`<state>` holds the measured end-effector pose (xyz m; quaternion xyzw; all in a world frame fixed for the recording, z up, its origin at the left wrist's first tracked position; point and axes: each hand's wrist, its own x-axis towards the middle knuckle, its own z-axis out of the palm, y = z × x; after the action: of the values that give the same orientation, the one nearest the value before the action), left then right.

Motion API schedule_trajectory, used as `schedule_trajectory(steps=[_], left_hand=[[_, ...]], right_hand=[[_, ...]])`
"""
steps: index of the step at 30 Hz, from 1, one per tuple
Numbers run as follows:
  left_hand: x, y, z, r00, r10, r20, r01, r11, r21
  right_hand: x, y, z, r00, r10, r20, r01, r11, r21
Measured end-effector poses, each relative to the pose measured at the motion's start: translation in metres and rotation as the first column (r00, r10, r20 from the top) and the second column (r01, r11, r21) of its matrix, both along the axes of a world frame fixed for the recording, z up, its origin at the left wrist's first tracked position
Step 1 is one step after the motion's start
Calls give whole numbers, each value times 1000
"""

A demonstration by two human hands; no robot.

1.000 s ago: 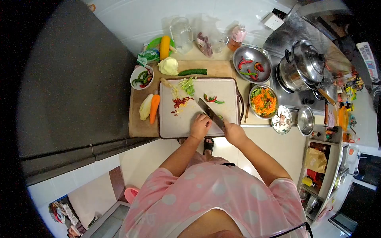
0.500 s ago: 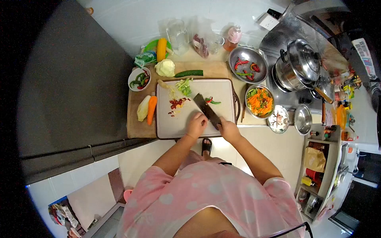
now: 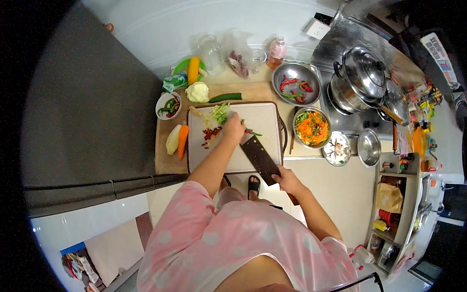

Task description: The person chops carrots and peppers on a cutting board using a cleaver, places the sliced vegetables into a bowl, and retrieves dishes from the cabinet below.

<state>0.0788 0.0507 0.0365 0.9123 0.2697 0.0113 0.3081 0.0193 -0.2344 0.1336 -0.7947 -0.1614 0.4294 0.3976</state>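
My right hand grips the handle of a cleaver. Its broad dark blade, dotted with small bits, slants over the cutting board's front right part. My left hand is over the middle of the board, just beyond the blade's tip, with its fingers drawn together; what is between them is hidden. Close by its fingertips lie red and green chili peppers. To its left are chopped dried red chilies, pale shredded strips and chopped green stalks.
Behind the board are a cucumber piece and a cabbage. A carrot lies left. To the right stand a steel bowl with peppers, a bowl of shredded vegetables and a pot on the stove.
My left hand has moved forward and left, from the board's front to beside the peppers. The cleaver has been drawn back toward my body, its handle now past the board's edge.
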Motion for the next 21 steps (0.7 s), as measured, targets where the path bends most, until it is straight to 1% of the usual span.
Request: schedule_trajectory(steps=[3, 6, 7, 9, 10, 11, 12, 14, 15, 17, 18, 20, 21], left_hand=[[5, 9, 13, 975, -51, 216, 44, 998, 37], [-8, 17, 39, 936, -121, 331, 159, 983, -92], [-16, 16, 52, 942, -136, 306, 182, 975, -127], [-45, 9, 70, 952, -169, 257, 223, 954, -201], [-59, 5, 61, 932, -252, 261, 301, 939, -167], [-74, 0, 43, 905, -334, 263, 377, 916, -135], [-88, -5, 29, 872, -413, 262, 451, 886, -106], [-105, -20, 13, 871, -438, 221, 463, 883, -73], [-110, -27, 12, 870, -451, 201, 470, 881, -57], [-115, -35, 9, 870, -399, 289, 412, 911, 17], [-117, -38, 10, 867, -371, 333, 376, 925, 52], [-121, -41, 10, 882, -337, 331, 348, 937, 26], [-123, -42, 8, 889, -318, 331, 333, 943, 13]], right_hand=[[-4, 7, -2, 999, 0, -41, 0, 1000, -6], [1, 9, -12, 1000, 0, -15, -1, 1000, -14], [3, 9, -9, 999, -17, 38, 17, 1000, 7], [9, 8, -16, 996, -71, 49, 72, 997, -9], [13, 7, -20, 994, -99, 54, 101, 995, -20], [15, 6, -21, 989, -132, 69, 132, 991, 6], [21, 8, -18, 990, -98, 101, 100, 995, -11], [29, 11, -16, 985, -57, 166, 70, 994, -78], [30, 12, -18, 953, 27, 301, 4, 995, -102], [33, 14, -24, 816, 197, 544, -119, 977, -176], [34, 19, -19, 807, 246, 537, -153, 965, -212], [32, 33, -2, 783, 346, 518, -224, 932, -285], [31, 38, -2, 752, 379, 539, -255, 921, -293]])
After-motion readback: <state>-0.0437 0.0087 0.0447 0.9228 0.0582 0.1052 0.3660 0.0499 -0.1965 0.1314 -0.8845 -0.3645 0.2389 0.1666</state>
